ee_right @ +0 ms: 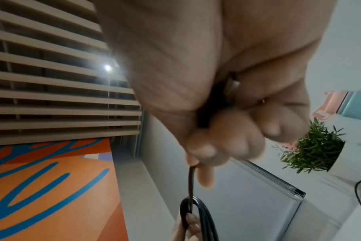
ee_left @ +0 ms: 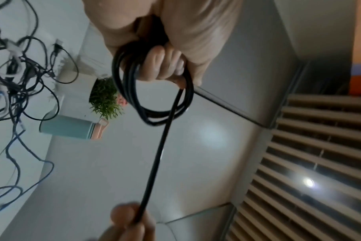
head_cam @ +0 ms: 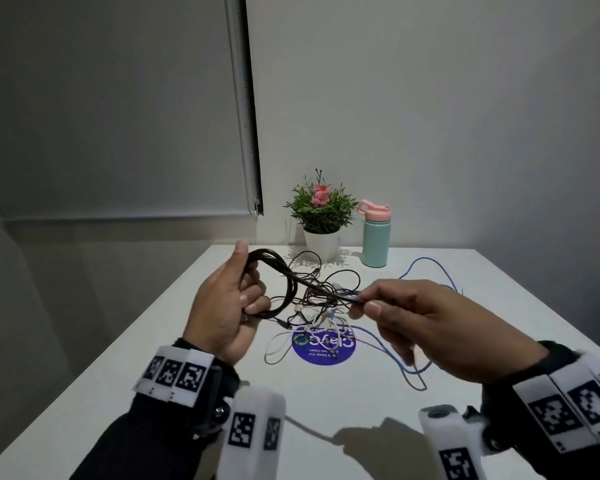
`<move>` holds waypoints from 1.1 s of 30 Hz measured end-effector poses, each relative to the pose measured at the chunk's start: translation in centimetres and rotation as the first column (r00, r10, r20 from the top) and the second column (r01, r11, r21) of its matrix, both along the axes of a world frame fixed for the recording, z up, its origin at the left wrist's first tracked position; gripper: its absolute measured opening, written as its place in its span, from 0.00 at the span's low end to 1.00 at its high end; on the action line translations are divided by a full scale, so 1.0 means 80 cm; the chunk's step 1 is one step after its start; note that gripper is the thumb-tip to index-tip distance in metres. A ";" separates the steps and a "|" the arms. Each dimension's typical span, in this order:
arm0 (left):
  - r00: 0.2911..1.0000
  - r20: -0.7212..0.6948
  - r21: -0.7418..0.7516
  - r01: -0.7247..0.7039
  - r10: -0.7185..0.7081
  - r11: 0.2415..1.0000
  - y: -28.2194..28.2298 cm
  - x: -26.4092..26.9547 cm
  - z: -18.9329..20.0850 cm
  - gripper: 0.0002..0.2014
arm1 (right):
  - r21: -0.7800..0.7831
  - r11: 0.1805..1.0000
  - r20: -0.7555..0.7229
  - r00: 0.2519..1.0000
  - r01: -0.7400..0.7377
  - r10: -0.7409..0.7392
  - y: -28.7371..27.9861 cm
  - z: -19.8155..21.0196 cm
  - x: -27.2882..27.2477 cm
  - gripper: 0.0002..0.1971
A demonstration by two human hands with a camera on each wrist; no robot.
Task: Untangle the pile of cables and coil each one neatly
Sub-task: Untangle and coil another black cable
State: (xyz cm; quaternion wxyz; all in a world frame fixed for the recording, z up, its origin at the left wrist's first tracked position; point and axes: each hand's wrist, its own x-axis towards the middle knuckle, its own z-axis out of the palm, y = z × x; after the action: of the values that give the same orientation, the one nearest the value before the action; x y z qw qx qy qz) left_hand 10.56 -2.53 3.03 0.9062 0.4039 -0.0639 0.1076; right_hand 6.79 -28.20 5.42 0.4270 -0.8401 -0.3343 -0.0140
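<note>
Nearest the viewer, a black cable (head_cam: 321, 289) is stretched between two hands above the surface (head_cam: 465, 341). Its coiled loops are gripped in the curled left hand (head_cam: 222, 306); its free end is pinched by the right hand (head_cam: 416, 317). Beyond the hands, the tangled pile (head_cam: 312, 306) partly covers a blue sticker (head_cam: 324, 348) reading "keep our", "clean". Farther back are seen a potted plant (head_cam: 321, 216) and a bottle (head_cam: 376, 237).

"keep our" on blue sticker (head_cam: 323, 355)
</note>
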 end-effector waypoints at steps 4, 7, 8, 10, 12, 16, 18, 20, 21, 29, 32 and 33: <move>0.998 0.010 0.071 0.059 -0.060 0.996 -0.027 -0.008 -0.010 0.15 | -0.387 0.903 0.141 0.980 0.187 -0.142 0.005 -0.014 0.005 0.09; 0.996 0.028 0.178 0.080 -0.086 0.981 -0.045 -0.014 -0.013 0.14 | -0.332 0.917 0.147 0.973 0.219 -0.179 0.023 -0.026 0.003 0.25; 0.995 0.033 0.189 0.081 -0.089 0.979 -0.048 -0.016 -0.013 0.15 | -0.207 0.961 0.067 0.983 0.182 -0.172 0.030 -0.030 0.003 0.29; 0.996 0.031 0.186 0.082 -0.089 0.979 -0.056 -0.020 -0.013 0.18 | 0.118 0.988 -0.152 0.985 0.098 -0.079 0.047 -0.037 0.001 0.30; 0.992 0.012 0.139 0.119 -0.122 0.983 -0.065 -0.024 -0.015 0.20 | 0.346 0.935 -0.220 0.976 0.081 -0.003 0.057 -0.042 0.002 0.21; 0.963 -0.056 0.061 0.265 -0.262 0.962 -0.081 -0.032 -0.022 0.25 | 0.329 0.931 -0.041 0.988 0.157 -0.152 0.050 -0.050 0.015 0.08; 0.950 -0.079 0.096 0.307 -0.301 0.947 -0.081 -0.033 -0.023 0.21 | 0.233 0.943 0.091 0.960 0.236 -0.263 0.039 -0.049 0.022 0.07; 0.955 -0.101 0.225 0.295 -0.279 0.929 -0.075 -0.033 -0.019 0.18 | 0.142 0.942 0.235 0.914 0.305 -0.331 0.029 -0.046 0.025 0.08; 0.959 -0.107 0.302 0.283 -0.263 0.910 -0.071 -0.034 -0.016 0.19 | 0.110 0.940 0.285 0.896 0.323 -0.341 0.026 -0.043 0.025 0.09; 0.978 -0.056 0.426 0.207 -0.203 0.881 -0.065 -0.032 -0.008 0.15 | 0.022 0.960 0.374 0.888 0.280 -0.268 0.034 -0.037 0.016 0.20; 0.994 -0.040 0.302 0.107 -0.100 0.947 -0.051 -0.026 0.000 0.15 | 0.064 0.956 0.216 0.931 0.286 -0.293 0.019 -0.027 0.017 0.18; 0.996 -0.032 0.271 0.089 -0.083 0.958 -0.048 -0.024 0.002 0.15 | 0.051 0.960 0.189 0.941 0.276 -0.280 0.014 -0.025 0.017 0.13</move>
State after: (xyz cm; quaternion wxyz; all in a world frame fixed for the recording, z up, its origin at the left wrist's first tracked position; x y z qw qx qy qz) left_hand 8.61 -6.36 3.16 0.8464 0.5226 -0.0864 0.0541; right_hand 8.16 -27.12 3.45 0.3962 -0.8682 -0.2523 -0.1600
